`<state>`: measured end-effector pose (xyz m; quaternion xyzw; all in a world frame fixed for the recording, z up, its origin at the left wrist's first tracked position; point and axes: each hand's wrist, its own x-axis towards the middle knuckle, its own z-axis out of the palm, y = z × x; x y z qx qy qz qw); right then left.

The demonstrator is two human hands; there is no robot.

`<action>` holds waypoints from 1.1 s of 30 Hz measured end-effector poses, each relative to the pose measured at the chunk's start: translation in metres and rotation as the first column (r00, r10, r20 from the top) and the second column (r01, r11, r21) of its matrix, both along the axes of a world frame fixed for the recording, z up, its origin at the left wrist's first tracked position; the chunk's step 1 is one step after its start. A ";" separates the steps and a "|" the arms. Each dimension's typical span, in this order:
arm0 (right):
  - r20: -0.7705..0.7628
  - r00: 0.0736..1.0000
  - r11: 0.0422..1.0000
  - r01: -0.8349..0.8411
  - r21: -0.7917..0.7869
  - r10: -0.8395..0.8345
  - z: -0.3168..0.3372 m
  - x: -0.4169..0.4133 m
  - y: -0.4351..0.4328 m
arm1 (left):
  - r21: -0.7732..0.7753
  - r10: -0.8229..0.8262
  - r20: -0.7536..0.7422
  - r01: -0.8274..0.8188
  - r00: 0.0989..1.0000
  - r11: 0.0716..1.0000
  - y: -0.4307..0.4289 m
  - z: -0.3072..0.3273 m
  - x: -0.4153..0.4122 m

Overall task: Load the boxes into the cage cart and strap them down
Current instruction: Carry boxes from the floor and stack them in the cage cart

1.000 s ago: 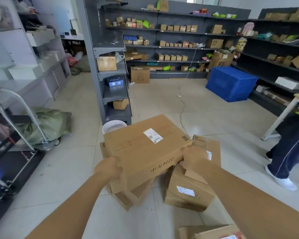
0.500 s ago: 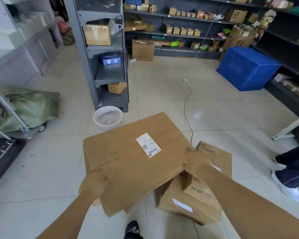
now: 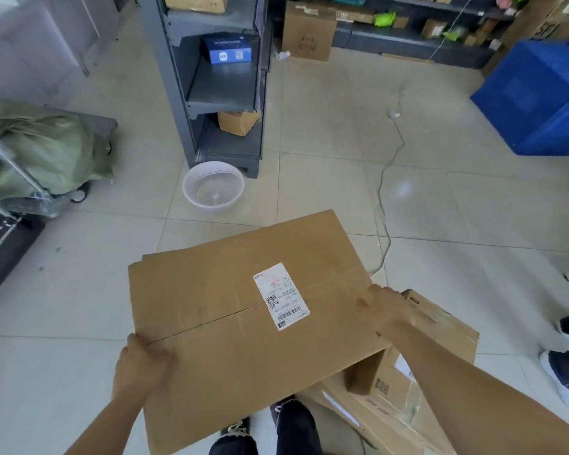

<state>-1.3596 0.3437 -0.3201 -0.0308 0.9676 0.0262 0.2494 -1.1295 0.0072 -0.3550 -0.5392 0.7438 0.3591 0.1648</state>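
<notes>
You hold the big box (image 3: 243,326) up: your left hand (image 3: 141,366) and right hand (image 3: 390,310) grip its two sides.

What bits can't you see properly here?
- Label on the big box: head view, print too small to read.
- Left hand and right hand fingers: mostly tucked under the big box's edges.
- Lower boxes: partly covered by the big box and right arm.
- Metal cart: cut off by the left edge.
</notes>
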 end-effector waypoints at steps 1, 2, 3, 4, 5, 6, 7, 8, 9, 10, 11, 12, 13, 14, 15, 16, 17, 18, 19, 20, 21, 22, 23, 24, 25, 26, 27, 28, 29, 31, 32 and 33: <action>-0.021 1.000 1.000 0.021 -0.014 -0.022 -0.006 -0.009 -0.001 | 0.004 0.048 0.004 -0.048 0.999 0.999 0.002 -0.004 -0.003; -0.028 0.998 0.998 0.053 -0.027 -0.054 -0.012 -0.018 -0.002 | 0.002 0.091 -0.002 -0.091 0.996 0.996 0.005 -0.007 -0.005; -0.023 0.996 0.996 0.083 -0.045 -0.084 -0.018 -0.026 -0.004 | -0.005 0.125 -0.018 -0.125 0.992 0.992 0.007 -0.011 -0.006; -0.003 0.995 0.992 0.103 -0.066 -0.103 -0.025 -0.034 -0.004 | -0.013 0.151 -0.040 -0.152 0.988 0.988 0.009 -0.014 -0.007; 0.018 0.994 0.990 0.113 -0.089 -0.112 -0.033 -0.041 -0.003 | -0.024 0.172 -0.064 -0.174 0.983 0.984 0.010 -0.018 -0.007; 0.038 0.991 0.985 0.129 -0.113 -0.125 -0.040 -0.046 -0.003 | -0.041 0.193 -0.086 -0.197 0.977 0.980 0.011 -0.021 -0.007; 0.050 0.988 0.980 0.149 -0.136 -0.143 -0.047 -0.050 -0.003 | -0.060 0.211 -0.104 -0.218 0.972 0.974 0.012 -0.024 -0.006; 0.060 0.985 0.975 0.166 -0.150 -0.159 -0.052 -0.053 -0.002 | -0.077 0.225 -0.124 -0.235 0.966 0.969 0.014 -0.025 -0.006; 0.066 0.984 0.971 0.172 -0.165 -0.163 -0.058 -0.055 -0.003 | -0.087 0.241 -0.147 -0.256 0.959 0.963 0.015 -0.026 -0.006; 0.073 0.983 0.966 0.179 -0.185 -0.168 -0.061 -0.055 -0.003 | -0.086 0.266 -0.167 -0.283 0.949 0.955 0.018 -0.026 -0.006; 0.074 0.981 0.958 0.190 -0.215 -0.178 -0.065 -0.056 -0.003 | -0.080 0.294 -0.181 -0.312 0.938 0.947 0.020 -0.025 -0.008; 0.074 0.978 0.947 0.207 -0.245 -0.195 -0.068 -0.056 -0.003 | -0.075 0.320 -0.184 -0.338 0.929 0.938 0.023 -0.024 -0.009; 0.069 0.976 0.938 0.219 -0.268 -0.208 -0.070 -0.056 -0.002 | -0.074 0.334 -0.188 -0.352 0.924 0.933 0.025 -0.025 -0.010; 0.064 0.974 0.934 0.226 -0.278 -0.216 -0.071 -0.056 -0.002 | -0.076 0.340 -0.192 -0.359 0.921 0.930 0.027 -0.026 -0.010; 0.059 0.974 0.932 0.227 -0.281 -0.219 -0.072 -0.057 -0.001 | -0.079 0.346 -0.197 -0.366 0.917 0.927 0.027 -0.027 -0.010; 0.054 0.974 0.932 0.226 -0.283 -0.220 -0.072 -0.057 -0.002 | -0.078 0.356 -0.202 -0.377 0.912 0.923 0.026 -0.028 -0.010; 0.044 0.975 0.931 0.222 -0.289 -0.219 -0.071 -0.058 -0.003 | -0.080 0.363 -0.208 -0.386 0.908 0.919 0.026 -0.027 -0.010; 0.031 0.976 0.931 0.216 -0.295 -0.217 -0.069 -0.059 -0.004 | -0.085 0.368 -0.212 -0.392 0.906 0.916 0.025 -0.025 -0.010; 0.015 0.977 0.931 0.206 -0.301 -0.212 -0.067 -0.061 -0.005 | -0.094 0.368 -0.220 -0.395 0.904 0.914 0.025 -0.022 -0.009; 0.001 0.978 0.931 0.200 -0.306 -0.210 -0.063 -0.062 -0.007 | -0.106 0.367 -0.231 -0.398 0.901 0.911 0.024 -0.019 -0.009; -0.011 0.978 0.930 0.194 -0.312 -0.208 -0.060 -0.064 -0.010 | -0.119 0.366 -0.243 -0.402 0.898 0.908 0.023 -0.014 -0.008; -0.021 0.979 0.929 0.187 -0.321 -0.204 -0.055 -0.066 -0.013 | -0.128 0.370 -0.254 -0.410 0.893 0.903 0.022 -0.009 -0.007; -0.034 0.979 0.926 0.177 -0.333 -0.199 -0.050 -0.067 -0.016 | -0.134 0.377 -0.266 -0.422 0.887 0.897 0.020 -0.003 -0.005; -0.049 0.980 0.924 0.165 -0.345 -0.194 -0.044 -0.068 -0.021 | -0.137 0.388 -0.278 -0.436 0.879 0.889 0.019 0.003 -0.003; -0.064 0.980 0.921 0.154 -0.357 -0.188 -0.038 -0.068 -0.026 | -0.140 0.401 -0.290 -0.453 0.869 0.880 0.018 0.010 0.000; -0.077 0.980 0.919 0.142 -0.369 -0.183 -0.031 -0.068 -0.032 | -0.145 0.414 -0.300 -0.470 0.860 0.871 0.016 0.017 0.003; -0.091 0.980 0.916 0.128 -0.380 -0.175 -0.024 -0.069 -0.039 | -0.148 0.428 -0.311 -0.488 0.849 0.860 0.014 0.024 0.006; -0.106 0.981 0.914 0.112 -0.390 -0.165 -0.017 -0.068 -0.047 | -0.152 0.443 -0.326 -0.509 0.835 0.847 0.012 0.033 0.009; -0.121 0.981 0.912 0.093 -0.400 -0.153 -0.009 -0.068 -0.056 | -0.157 0.455 -0.343 -0.528 0.822 0.835 0.010 0.041 0.013; -0.151 0.980 0.903 0.051 -0.426 -0.127 0.007 -0.066 -0.076 | -0.174 0.482 -0.374 -0.571 0.792 0.802 0.005 0.059 0.023; -0.162 0.980 0.896 0.030 -0.442 -0.113 0.015 -0.065 -0.087 | -0.184 0.500 -0.387 -0.596 0.775 0.781 0.002 0.067 0.030; -0.170 0.981 0.888 0.006 -0.460 -0.095 0.024 -0.062 -0.099 | -0.196 0.511 -0.401 -0.617 0.760 0.763 -0.001 0.075 0.038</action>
